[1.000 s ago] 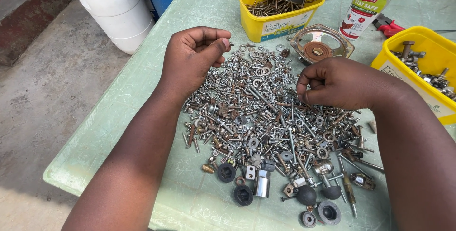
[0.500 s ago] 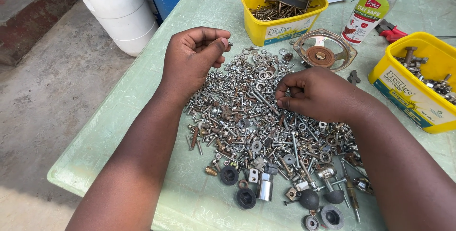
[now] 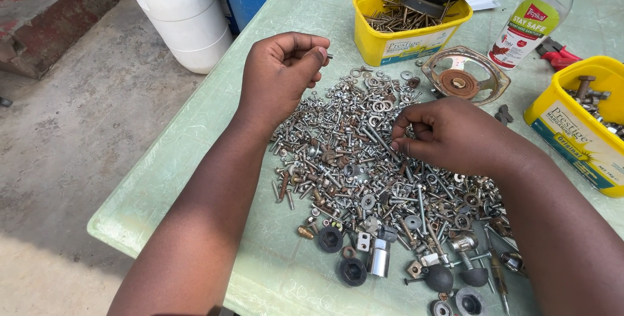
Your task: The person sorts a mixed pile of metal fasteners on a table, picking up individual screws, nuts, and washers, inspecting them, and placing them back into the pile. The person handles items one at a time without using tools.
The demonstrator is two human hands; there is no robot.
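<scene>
— While the left hand (image 3: 281, 72) hovers with its fingers curled in, what sits at their tips?
— A small metal piece, seemingly a screw (image 3: 329, 56), pokes out just past the thumb and forefinger, which are pressed together on it. The other fingers are folded into the palm.
— And the right hand (image 3: 448, 135)?
— Its fingertips (image 3: 402, 135) are bunched together, pointing down into the heap of screws, nuts and washers (image 3: 364, 166). They touch the pile; whether they have pinched anything I cannot tell.
— What lies beyond the left fingers?
— A yellow tub (image 3: 409, 26) of rusty nails, with a dark tool lying across it. Just past the right knuckles sits a round rusted speaker frame (image 3: 463, 75), and further off a clear bottle (image 3: 533, 20).
— Anything to the outside of the right wrist?
— Another yellow tub (image 3: 578, 131) holding bolts. Below both wrists, at the near end of the heap, lie black rubber feet (image 3: 330, 239) on the green table (image 3: 195, 160).
</scene>
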